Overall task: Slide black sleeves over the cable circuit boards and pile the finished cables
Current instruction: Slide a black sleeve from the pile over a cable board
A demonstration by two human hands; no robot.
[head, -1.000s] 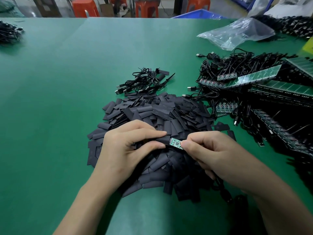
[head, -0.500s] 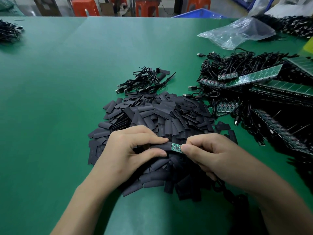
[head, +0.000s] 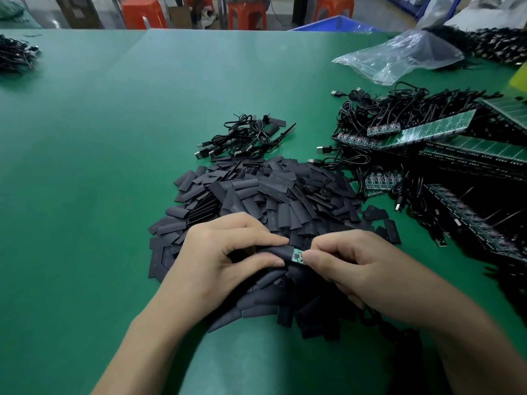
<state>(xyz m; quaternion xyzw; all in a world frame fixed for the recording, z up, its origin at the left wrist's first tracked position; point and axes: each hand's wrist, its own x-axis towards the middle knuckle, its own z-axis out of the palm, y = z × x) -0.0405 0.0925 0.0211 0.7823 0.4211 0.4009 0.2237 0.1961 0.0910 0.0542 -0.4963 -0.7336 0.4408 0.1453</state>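
My left hand (head: 225,258) pinches a black sleeve (head: 281,251) between thumb and forefinger. A small green circuit board (head: 297,256) sticks out of the sleeve's right end, and my right hand (head: 359,266) pinches the board's other end. The board's cable (head: 382,323) runs down under my right wrist. Both hands hover over a big heap of loose black sleeves (head: 285,201). A small pile of sleeved cables (head: 245,138) lies just beyond the heap.
Tangled black cables with bare boards and green board strips (head: 433,132) fill the right side of the green table (head: 99,166). A clear plastic bag (head: 399,57) lies at the back right. Another cable bundle (head: 14,55) sits far left.
The sleeve has slid further right over the board, so less green shows between my fingertips. My hands have drawn closer together.
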